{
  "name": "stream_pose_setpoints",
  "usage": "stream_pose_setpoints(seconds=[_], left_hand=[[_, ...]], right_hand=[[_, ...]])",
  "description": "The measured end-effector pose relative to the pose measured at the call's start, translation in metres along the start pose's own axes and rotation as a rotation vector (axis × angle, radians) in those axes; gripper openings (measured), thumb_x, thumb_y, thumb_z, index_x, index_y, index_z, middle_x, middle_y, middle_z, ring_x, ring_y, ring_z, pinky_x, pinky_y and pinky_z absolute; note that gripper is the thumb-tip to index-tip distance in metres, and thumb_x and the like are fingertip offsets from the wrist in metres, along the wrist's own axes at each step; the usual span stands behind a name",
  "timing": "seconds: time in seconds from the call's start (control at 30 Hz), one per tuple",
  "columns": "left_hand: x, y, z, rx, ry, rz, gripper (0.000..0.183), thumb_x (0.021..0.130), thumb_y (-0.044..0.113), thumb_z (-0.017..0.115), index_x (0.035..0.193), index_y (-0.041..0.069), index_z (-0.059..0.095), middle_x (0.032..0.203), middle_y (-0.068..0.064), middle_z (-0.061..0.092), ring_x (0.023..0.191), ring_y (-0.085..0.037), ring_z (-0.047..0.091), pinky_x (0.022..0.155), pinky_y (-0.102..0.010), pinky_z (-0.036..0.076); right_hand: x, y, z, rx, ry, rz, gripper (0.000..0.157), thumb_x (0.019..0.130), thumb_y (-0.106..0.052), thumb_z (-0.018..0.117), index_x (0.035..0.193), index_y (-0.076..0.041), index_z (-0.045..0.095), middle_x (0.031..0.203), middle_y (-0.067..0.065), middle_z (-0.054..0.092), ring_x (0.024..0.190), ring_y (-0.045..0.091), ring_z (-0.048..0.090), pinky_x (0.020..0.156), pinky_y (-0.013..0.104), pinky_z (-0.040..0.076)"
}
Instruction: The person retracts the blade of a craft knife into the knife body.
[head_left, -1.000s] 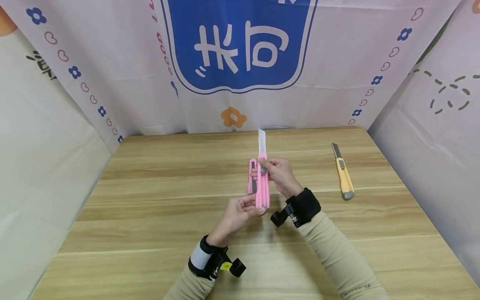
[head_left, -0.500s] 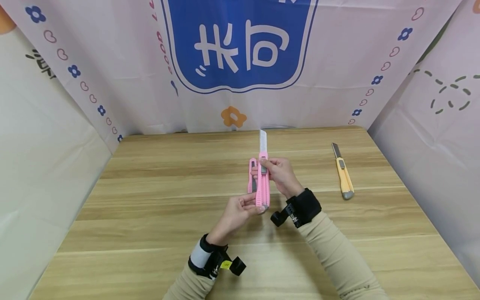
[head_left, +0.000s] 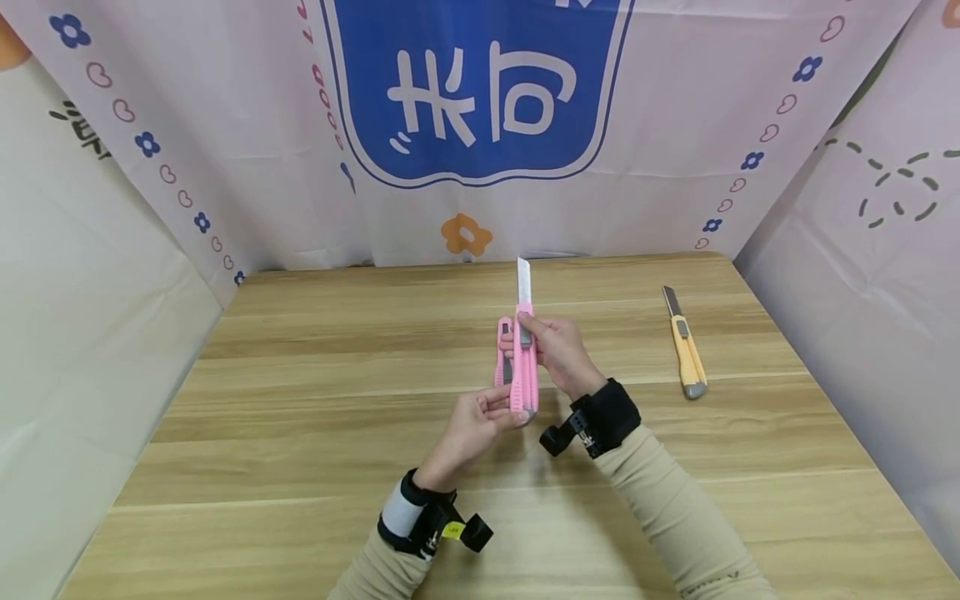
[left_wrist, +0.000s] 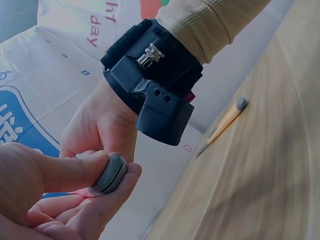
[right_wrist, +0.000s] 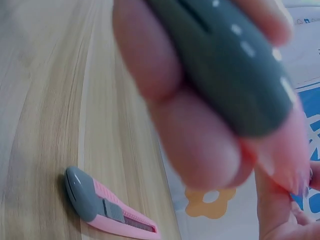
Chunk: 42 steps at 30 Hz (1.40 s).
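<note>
Both hands hold a pink box cutter (head_left: 527,375) upright over the middle of the table, its silver blade (head_left: 523,281) extended and pointing away. My left hand (head_left: 468,429) pinches its grey end cap (left_wrist: 110,175) between thumb and fingers. Higher on the handle, my right hand (head_left: 566,358) grips it from the right side, thumb at the grey slider. Behind it, partly hidden, a second pink box cutter (right_wrist: 112,207) lies on the table with no blade sticking out. A yellow box cutter (head_left: 687,354) rests to the right, blade out.
The wooden table (head_left: 300,417) ends at the back against a printed cloth (head_left: 300,208). Cloth walls close in the left and right sides. Each wrist wears a black strap with a camera, such as the right wrist camera (head_left: 558,435).
</note>
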<state>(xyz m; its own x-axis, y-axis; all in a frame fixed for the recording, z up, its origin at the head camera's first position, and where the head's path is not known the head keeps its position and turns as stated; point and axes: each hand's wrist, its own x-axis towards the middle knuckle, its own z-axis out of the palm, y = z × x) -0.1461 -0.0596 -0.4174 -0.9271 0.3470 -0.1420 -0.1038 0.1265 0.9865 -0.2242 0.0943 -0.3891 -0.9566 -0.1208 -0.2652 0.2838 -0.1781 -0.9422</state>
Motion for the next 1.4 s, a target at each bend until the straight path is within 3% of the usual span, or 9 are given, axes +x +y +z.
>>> stream_pose_setpoints(seconds=[0.23,0.47,0.9,1.17,1.4], left_hand=[[0.0,0.002,0.0,-0.045,0.026,-0.039,0.049,0.087,-0.002,0.064,0.133,-0.007,0.05,0.122,-0.027,0.064,0.11,-0.034,0.067,0.091,-0.03,0.06],[0.0,0.002,-0.001,-0.064,0.032,-0.05,0.049,0.087,-0.002,0.063,0.134,-0.008,0.05,0.122,-0.027,0.064,0.11,-0.033,0.067,0.091,-0.03,0.06],[0.001,0.002,-0.002,-0.062,0.023,-0.051,0.05,0.087,0.0,0.064,0.134,-0.007,0.049,0.123,-0.027,0.063,0.112,-0.033,0.067,0.093,-0.03,0.059],[-0.001,0.004,-0.001,-0.06,0.013,-0.045,0.048,0.087,-0.001,0.064,0.133,-0.007,0.051,0.122,-0.027,0.064,0.109,-0.032,0.068,0.092,-0.03,0.059],[-0.002,0.004,-0.002,-0.038,0.009,-0.027,0.047,0.087,-0.002,0.064,0.132,-0.009,0.051,0.121,-0.028,0.064,0.107,-0.032,0.069,0.092,-0.03,0.06]], right_hand=[[-0.001,0.0,0.005,0.012,-0.011,0.043,0.049,0.102,-0.032,0.046,0.127,0.01,0.052,0.079,0.001,0.075,0.074,0.01,0.073,0.088,0.038,0.06],[-0.001,0.001,0.007,0.029,0.009,0.035,0.049,0.102,-0.032,0.047,0.125,0.01,0.054,0.078,0.003,0.076,0.073,0.011,0.074,0.079,0.031,0.063],[-0.001,0.004,0.01,0.026,0.046,-0.015,0.045,0.1,-0.029,0.051,0.123,0.01,0.056,0.08,0.008,0.077,0.07,0.011,0.074,0.074,0.027,0.063],[-0.003,0.004,0.012,0.024,0.058,-0.061,0.045,0.101,-0.023,0.051,0.119,0.017,0.056,0.095,0.029,0.07,0.064,0.011,0.073,0.068,0.027,0.064],[-0.003,0.005,0.012,0.038,0.03,-0.087,0.044,0.101,-0.021,0.05,0.118,0.02,0.053,0.091,0.029,0.071,0.063,0.012,0.073,0.066,0.027,0.064]])
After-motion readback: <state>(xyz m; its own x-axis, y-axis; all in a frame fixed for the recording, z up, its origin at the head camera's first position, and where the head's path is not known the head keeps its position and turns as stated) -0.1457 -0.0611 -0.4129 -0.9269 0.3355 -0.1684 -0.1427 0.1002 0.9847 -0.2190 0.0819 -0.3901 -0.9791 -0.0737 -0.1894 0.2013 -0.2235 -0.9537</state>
